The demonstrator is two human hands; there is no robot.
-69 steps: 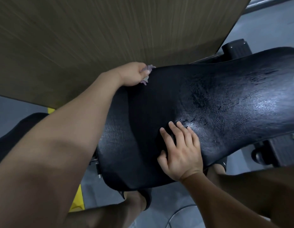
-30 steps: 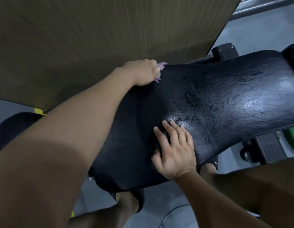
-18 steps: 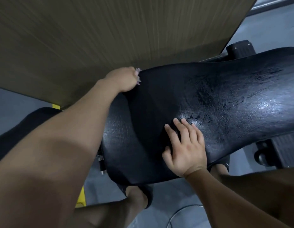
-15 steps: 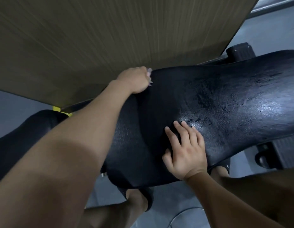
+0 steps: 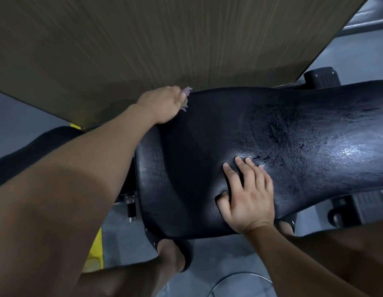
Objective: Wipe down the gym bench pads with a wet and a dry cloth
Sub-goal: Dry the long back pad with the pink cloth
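Note:
A long black bench pad (image 5: pixel 272 129) runs across the view, its cracked surface shining wet towards the right. My left hand (image 5: pixel 162 106) reaches over the pad's far edge and grips a small purple cloth (image 5: pixel 186 97), of which only a corner shows past my fingers. My right hand (image 5: pixel 246 194) lies flat on the near side of the pad with straight fingers, holding nothing. A second black pad (image 5: pixel 31 151) shows at the left, mostly behind my left arm.
A brown wood-grain wall panel (image 5: pixel 143 39) stands right behind the bench. Black frame parts sit at the far right (image 5: pixel 321 77) and under the pad (image 5: pixel 357 209). My legs stand on the grey floor (image 5: pixel 218 258) below, with something yellow (image 5: pixel 96 251) at lower left.
My left hand has slid back and forth with the cloth along the pad's far edge, last moving slightly left. My right hand has stayed flat in the same spot.

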